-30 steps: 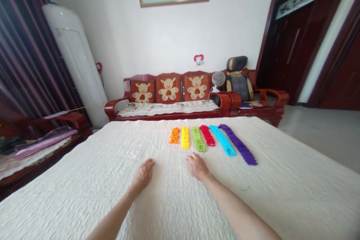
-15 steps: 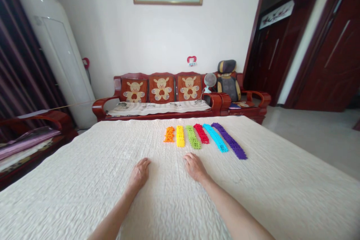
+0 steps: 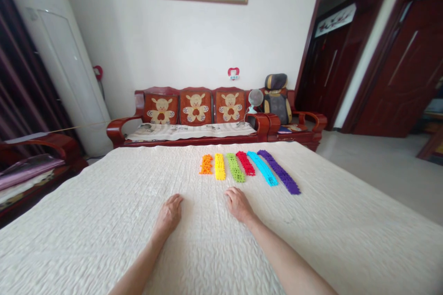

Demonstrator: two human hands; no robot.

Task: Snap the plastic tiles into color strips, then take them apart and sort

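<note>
On the cream quilted cover (image 3: 114,203), several coloured strips lie side by side: orange (image 3: 206,165), yellow (image 3: 219,167), green (image 3: 236,168), red (image 3: 246,163), light blue (image 3: 263,169) and purple (image 3: 279,173). The orange one is shortest and the purple one longest. My left hand (image 3: 170,212) rests on the cover, left of the strips, its fingers curled together. Just below the yellow and green strips lies my right hand (image 3: 238,203), fingers also bent and close together, touching no strip. What either hand may hold is hidden.
Beyond the cover's far edge stands a wooden sofa (image 3: 190,140) with bear cushions (image 3: 195,107). A small fan (image 3: 255,98) and a chair with a grey massage pad (image 3: 278,106) are right of it. Another wooden armchair (image 3: 65,145) stands at the left.
The whole view has shifted slightly, so the sofa and strips appear a little further left. Both hands keep nearly the same pose and place on the cover.
</note>
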